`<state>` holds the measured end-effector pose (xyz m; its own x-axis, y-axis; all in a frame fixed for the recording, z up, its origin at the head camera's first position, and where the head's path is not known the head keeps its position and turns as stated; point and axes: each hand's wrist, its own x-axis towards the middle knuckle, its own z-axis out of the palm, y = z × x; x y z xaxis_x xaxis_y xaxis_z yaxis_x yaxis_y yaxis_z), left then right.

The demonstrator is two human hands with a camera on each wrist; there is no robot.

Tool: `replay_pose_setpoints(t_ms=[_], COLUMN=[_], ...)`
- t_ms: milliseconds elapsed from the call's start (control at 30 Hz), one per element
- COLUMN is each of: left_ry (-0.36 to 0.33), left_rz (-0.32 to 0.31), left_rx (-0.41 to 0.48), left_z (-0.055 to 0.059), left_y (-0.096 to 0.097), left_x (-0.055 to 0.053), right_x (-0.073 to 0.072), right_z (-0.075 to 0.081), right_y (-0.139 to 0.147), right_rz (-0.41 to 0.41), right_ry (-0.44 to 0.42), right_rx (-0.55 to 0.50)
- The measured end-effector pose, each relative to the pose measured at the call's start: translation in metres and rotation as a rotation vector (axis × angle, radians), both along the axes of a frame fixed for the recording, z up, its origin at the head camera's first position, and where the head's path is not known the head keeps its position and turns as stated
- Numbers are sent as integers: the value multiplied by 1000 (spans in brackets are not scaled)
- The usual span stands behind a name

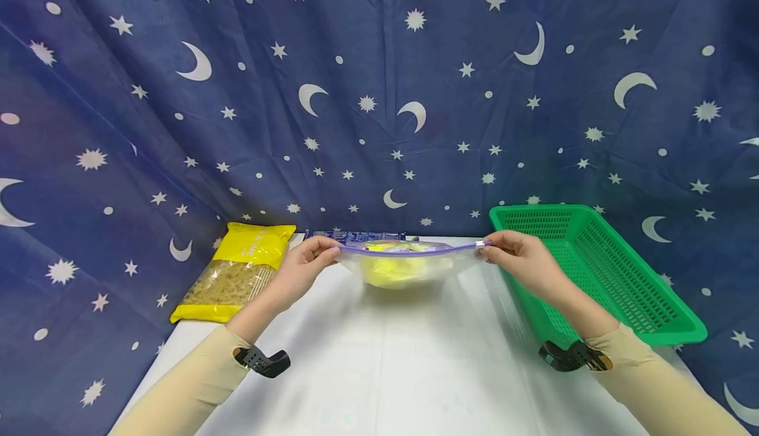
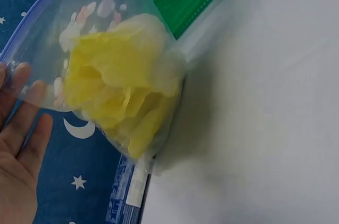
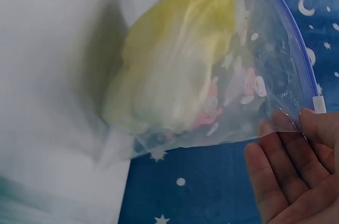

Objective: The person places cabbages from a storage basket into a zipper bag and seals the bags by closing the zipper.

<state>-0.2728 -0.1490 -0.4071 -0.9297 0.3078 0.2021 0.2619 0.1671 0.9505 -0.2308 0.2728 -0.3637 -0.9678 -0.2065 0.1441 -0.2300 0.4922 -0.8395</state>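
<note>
A clear slider zip bag (image 1: 350, 261) with a purple top strip is stretched between both hands above the table. Inside it lies a yellow and white leafy vegetable, a napa cabbage by its look (image 3: 180, 60). My left hand (image 1: 304, 268) pinches the left end of the strip between thumb and finger. At the other end, my right hand (image 1: 524, 265) pinches the corner beside the white slider (image 3: 319, 104). In the right wrist view the strip looks closed along its length. Pink and white printed figures (image 2: 79, 23) show on the bag's side.
A green plastic basket (image 1: 670, 314) stands at the right of the white table (image 1: 379, 370). At the back left a yellow pasta packet (image 1: 237, 271) leans on the curtain. A flat blue package (image 1: 356, 234) lies behind the bag. A dark blue star-and-moon curtain (image 1: 379, 126) hangs behind.
</note>
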Motion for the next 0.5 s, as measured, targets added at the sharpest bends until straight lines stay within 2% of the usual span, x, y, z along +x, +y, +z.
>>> replay_pose_setpoints(t_ms=[233, 500], left_ry=[-79, -130], left_rz=[-114, -249], left_rx=[-196, -276], left_z=[-13, -34], left_y=[-16, -25], left_x=[22, 38], right_x=[25, 41], right_z=[-24, -51], right_y=[-3, -7], right_rz=[87, 168], right_ry=[-22, -104], right_rx=[39, 45])
